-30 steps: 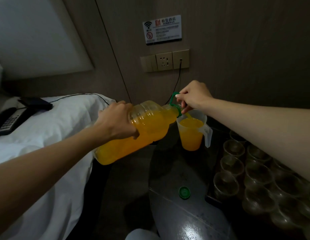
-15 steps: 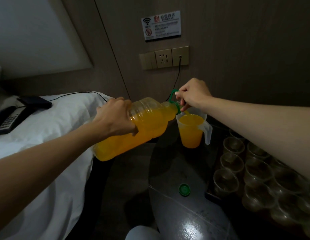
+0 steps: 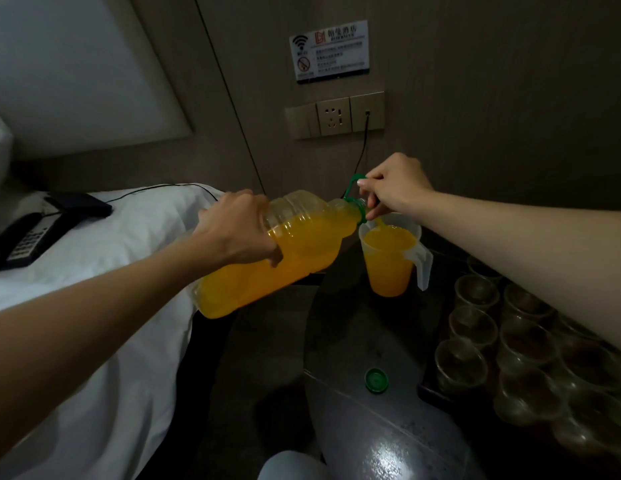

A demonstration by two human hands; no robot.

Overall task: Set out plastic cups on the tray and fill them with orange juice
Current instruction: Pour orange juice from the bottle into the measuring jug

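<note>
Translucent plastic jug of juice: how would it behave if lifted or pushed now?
The translucent plastic jug looks nearly full of orange juice, so probably heavy for its size and apt to slosh. Narrower at base than rim, it might tip if pushed.

bottle (image 3: 285, 251) mouth over jug (image 3: 388, 258), cap (image 3: 376, 379) nearer on table (image 3: 388, 441), cups (image 3: 510, 341) right

Sign (image 3: 329, 51) txt unreadable, cups (image 3: 473, 327) cut off rt edge
</note>
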